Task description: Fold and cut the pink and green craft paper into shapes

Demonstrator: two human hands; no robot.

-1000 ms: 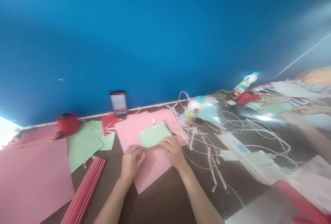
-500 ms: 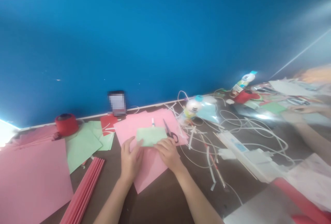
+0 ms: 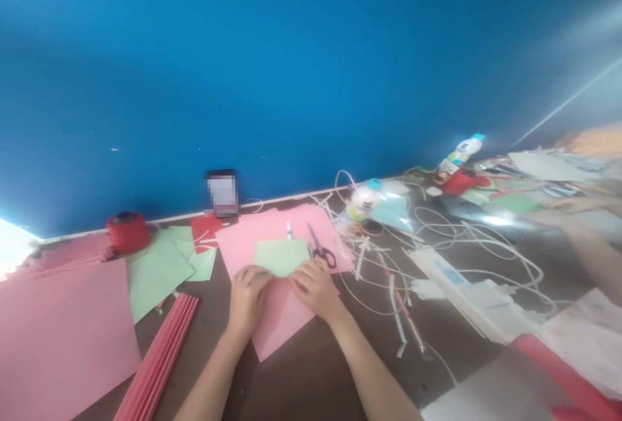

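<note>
A small piece of light green paper (image 3: 282,256) lies over pink sheets (image 3: 282,320) in front of me. My left hand (image 3: 249,295) is closed on its near left corner, fingers bent and pressed together. On the near right edge, my right hand (image 3: 315,286) pinches the same paper between thumb and fingers. Just beyond the right hand are dark-handled scissors (image 3: 321,251), blades pointing away. A small white tube or cap (image 3: 289,230) rests past the paper's far edge.
To the left are a pleated pink paper strip (image 3: 158,356), a large pink sheet (image 3: 63,337), green sheets (image 3: 160,272) and a red roll (image 3: 128,232). Right of me lie a glue bottle (image 3: 362,204), tangled white cables, a power strip (image 3: 442,275) and another person's arm (image 3: 590,246).
My left hand has shifted from the green paper's left side to its near edge, its fingers now curled closer. The right hand stays almost in place.
</note>
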